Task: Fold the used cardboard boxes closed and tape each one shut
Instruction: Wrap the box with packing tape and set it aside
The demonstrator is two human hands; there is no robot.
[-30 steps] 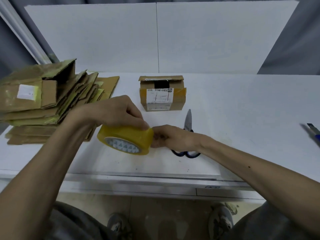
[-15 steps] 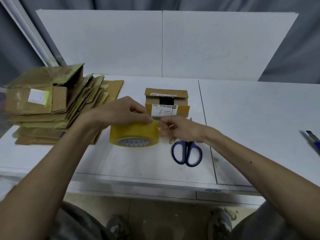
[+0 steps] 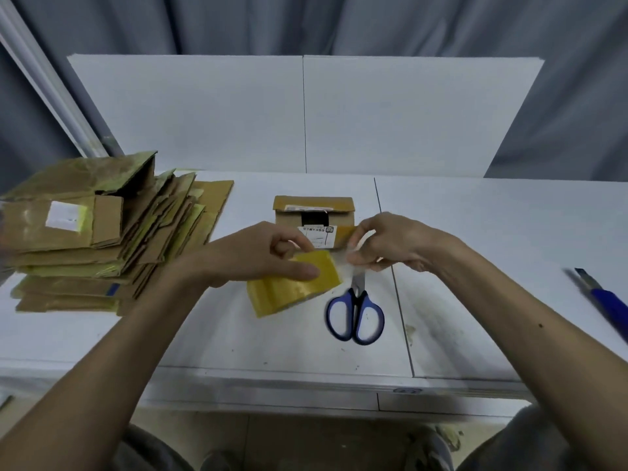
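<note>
Over the middle of the tabletop (image 3: pixel 210 338) we hold the yellow tape roll (image 3: pixel 295 287) in our left hand (image 3: pixel 251 256), fingers and thumb closed round it. The roll is tilted and, as far as we can tell, lifted off the surface. Our right hand (image 3: pixel 397 246) pinches the free end of tape (image 3: pixel 342 266) just beside the roll, with a short clear strip stretched between the two grips.

We judge the roll light and stiff, safe to squeeze by its rim. The strip is thin, limp and sticky, apt to fold on itself or cling to fingers, so it is best held by its very tip and kept taut.

The small cardboard box (image 3: pixel 314 217) stands just behind both hands, toward the back edge and apart from them. Its top flap is down but a dark gap shows in its front. It looks light and likely to slide when pressed.

Scissors (image 3: pixel 355 316) lie just below the right hand, handles toward the front edge. Flattened boxes (image 3: pixel 95 239) are stacked at the left edge.
</note>
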